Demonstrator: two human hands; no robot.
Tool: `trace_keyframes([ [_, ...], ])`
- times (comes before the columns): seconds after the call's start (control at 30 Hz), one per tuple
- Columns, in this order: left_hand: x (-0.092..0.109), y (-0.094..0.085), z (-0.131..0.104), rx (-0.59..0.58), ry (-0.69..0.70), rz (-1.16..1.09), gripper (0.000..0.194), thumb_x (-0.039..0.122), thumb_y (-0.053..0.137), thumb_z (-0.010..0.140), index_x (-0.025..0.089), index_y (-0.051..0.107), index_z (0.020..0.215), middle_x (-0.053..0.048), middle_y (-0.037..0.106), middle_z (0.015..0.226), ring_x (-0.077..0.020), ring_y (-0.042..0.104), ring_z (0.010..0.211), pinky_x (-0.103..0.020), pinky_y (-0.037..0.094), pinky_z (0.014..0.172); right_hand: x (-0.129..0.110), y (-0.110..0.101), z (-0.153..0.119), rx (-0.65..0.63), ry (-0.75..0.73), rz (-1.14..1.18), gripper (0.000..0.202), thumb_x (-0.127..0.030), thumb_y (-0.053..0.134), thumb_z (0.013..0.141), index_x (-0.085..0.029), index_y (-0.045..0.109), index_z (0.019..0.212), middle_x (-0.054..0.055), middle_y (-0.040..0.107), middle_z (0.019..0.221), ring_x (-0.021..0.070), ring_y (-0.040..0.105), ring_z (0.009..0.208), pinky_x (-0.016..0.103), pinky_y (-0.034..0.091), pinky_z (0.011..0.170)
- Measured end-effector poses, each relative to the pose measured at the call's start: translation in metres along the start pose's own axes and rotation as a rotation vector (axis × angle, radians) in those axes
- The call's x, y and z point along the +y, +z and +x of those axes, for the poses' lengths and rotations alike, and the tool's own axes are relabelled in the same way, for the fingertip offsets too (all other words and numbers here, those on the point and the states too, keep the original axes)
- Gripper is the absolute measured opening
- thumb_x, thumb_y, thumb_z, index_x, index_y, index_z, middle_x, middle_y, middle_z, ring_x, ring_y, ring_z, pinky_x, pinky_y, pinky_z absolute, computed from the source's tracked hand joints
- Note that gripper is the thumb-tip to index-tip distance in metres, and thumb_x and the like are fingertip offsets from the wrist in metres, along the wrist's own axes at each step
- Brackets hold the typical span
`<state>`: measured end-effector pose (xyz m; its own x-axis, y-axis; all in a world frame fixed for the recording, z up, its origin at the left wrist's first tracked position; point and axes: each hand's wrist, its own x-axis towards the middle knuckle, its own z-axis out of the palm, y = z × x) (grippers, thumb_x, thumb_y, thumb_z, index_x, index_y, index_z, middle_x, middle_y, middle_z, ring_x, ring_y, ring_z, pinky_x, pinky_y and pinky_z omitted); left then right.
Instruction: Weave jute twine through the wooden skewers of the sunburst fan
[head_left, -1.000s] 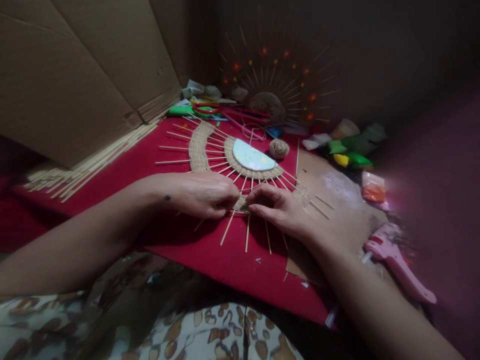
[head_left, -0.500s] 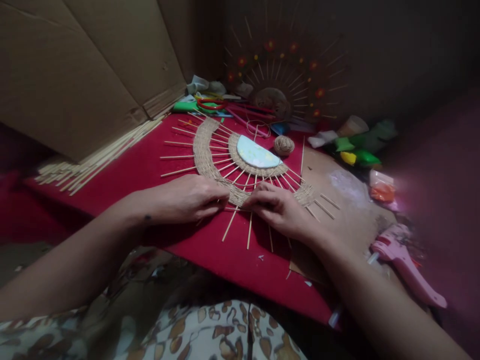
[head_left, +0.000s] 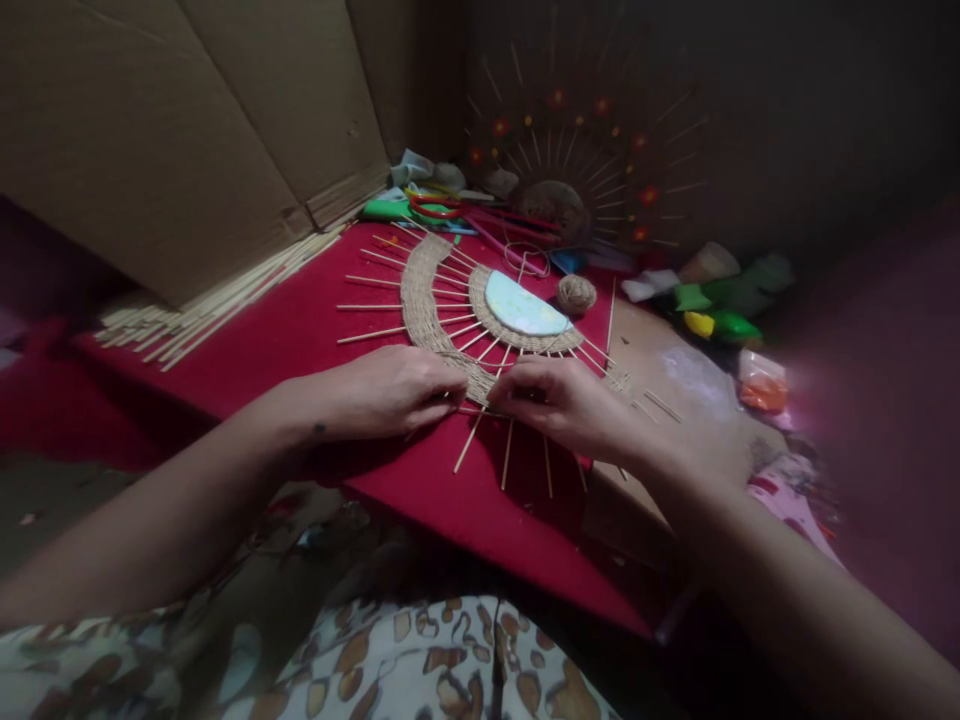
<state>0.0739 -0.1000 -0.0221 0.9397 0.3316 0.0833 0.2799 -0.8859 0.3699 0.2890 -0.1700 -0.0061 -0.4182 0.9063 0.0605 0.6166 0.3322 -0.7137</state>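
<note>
A half-round woven piece of thin sticks and brown twine lies on the red cloth, its outer woven band (head_left: pixel 424 300) curving round an inner band with a pale blue half-disc (head_left: pixel 527 304). My left hand (head_left: pixel 409 392) is closed at the near edge of the outer band, fingertips pinched together. Just right of it, my right hand (head_left: pixel 559 398) is closed too, thumb and fingers pinched over the band and hiding part of it. A thin strand of twine (head_left: pixel 480 411) runs between the two hands across the sticks. Behind the half-disc rests a ball of twine (head_left: pixel 576 294).
Loose sticks (head_left: pixel 187 318) lie in a pile along the cardboard (head_left: pixel 247 130) on the left. Red-handled scissors (head_left: pixel 436 206) are at the back. A second stick fan with flowers (head_left: pixel 649 195) leans at the wall. Coloured packets (head_left: pixel 735 325) and a pink tool (head_left: pixel 795 505) lie right.
The view has shifted a little, so the woven piece appears slightly farther right. Both hands stay pinched at the outer band; my right hand now covers more of its right side.
</note>
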Motion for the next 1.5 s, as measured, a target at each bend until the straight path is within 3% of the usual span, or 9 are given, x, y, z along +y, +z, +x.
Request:
trace_keyframes([
  [0.2,0.007,0.003,-0.012,0.061,-0.014,0.048,0.015,0.020,0.048,0.090,0.019,0.059,0.080,-0.002,0.061,0.078,-0.0141,0.054,0.072,-0.024,0.040,0.066,0.013,0.014,0.010,-0.060,-0.303,-0.367,0.017,-0.012,0.051,0.090,-0.015,0.068,0.088,0.004,0.056,0.086,0.0117,0.055,0.075,0.024,0.044,0.068],
  [0.4,0.020,0.007,-0.030,0.028,0.016,0.022,0.017,0.021,0.046,0.092,0.019,0.059,0.081,-0.002,0.060,0.075,-0.0150,0.049,0.070,-0.027,0.037,0.068,-0.006,0.014,0.001,-0.208,-0.373,-0.857,0.017,-0.017,0.044,0.095,-0.016,0.062,0.096,0.007,0.054,0.092,0.0152,0.050,0.075,0.026,0.036,0.055],
  [0.6,0.037,0.008,-0.038,-0.018,0.047,0.021,0.022,0.023,0.041,0.095,0.019,0.058,0.081,-0.001,0.060,0.075,-0.0154,0.047,0.069,-0.031,0.036,0.075,-0.012,0.018,-0.002,-0.258,-0.438,-0.993,0.020,-0.016,0.039,0.097,-0.015,0.059,0.095,0.009,0.057,0.093,0.0210,0.050,0.084,0.029,0.034,0.054],
  [0.77,0.044,0.008,-0.040,-0.057,0.115,0.064,0.023,0.019,0.037,0.095,0.019,0.053,0.079,-0.001,0.058,0.074,-0.0156,0.045,0.068,-0.032,0.034,0.076,-0.011,0.018,0.000,-0.285,-0.412,-0.982,0.017,-0.017,0.041,0.096,-0.017,0.058,0.099,0.009,0.058,0.095,0.0216,0.048,0.083,0.030,0.031,0.052],
  [0.93,0.044,0.009,-0.043,-0.074,0.149,0.093,0.024,0.016,0.036,0.094,0.019,0.048,0.075,-0.001,0.057,0.072,-0.0154,0.043,0.065,-0.032,0.033,0.072,-0.008,0.015,0.001,-0.232,-0.379,-0.913,0.016,-0.017,0.042,0.096,-0.018,0.058,0.098,0.007,0.057,0.095,0.0184,0.047,0.079,0.029,0.031,0.055],
  [1.17,0.023,0.000,-0.033,0.111,0.038,0.334,0.027,0.020,0.037,0.093,0.019,0.049,0.068,-0.003,0.054,0.068,-0.0170,0.043,0.065,-0.031,0.033,0.063,-0.002,0.019,0.001,-0.172,-0.368,-0.830,0.021,-0.012,0.040,0.094,-0.015,0.060,0.092,0.008,0.058,0.091,0.0174,0.049,0.078,0.029,0.033,0.057],
  [1.33,-0.001,-0.004,-0.015,0.128,-0.057,0.470,0.025,0.024,0.038,0.093,0.020,0.051,0.073,-0.003,0.057,0.069,-0.0171,0.048,0.065,-0.034,0.038,0.070,0.010,0.022,0.000,0.035,-0.252,-0.414,0.019,-0.006,0.043,0.085,-0.015,0.058,0.091,0.005,0.060,0.087,0.0137,0.053,0.077,0.026,0.042,0.066],
  [1.5,-0.014,-0.001,-0.013,0.123,-0.122,0.465,0.021,0.025,0.039,0.092,0.020,0.051,0.075,-0.002,0.058,0.071,-0.0166,0.051,0.064,-0.033,0.040,0.071,0.020,0.021,0.001,0.198,-0.196,-0.080,0.013,-0.008,0.049,0.079,-0.016,0.056,0.088,0.003,0.061,0.081,0.0123,0.055,0.073,0.026,0.045,0.068],
])
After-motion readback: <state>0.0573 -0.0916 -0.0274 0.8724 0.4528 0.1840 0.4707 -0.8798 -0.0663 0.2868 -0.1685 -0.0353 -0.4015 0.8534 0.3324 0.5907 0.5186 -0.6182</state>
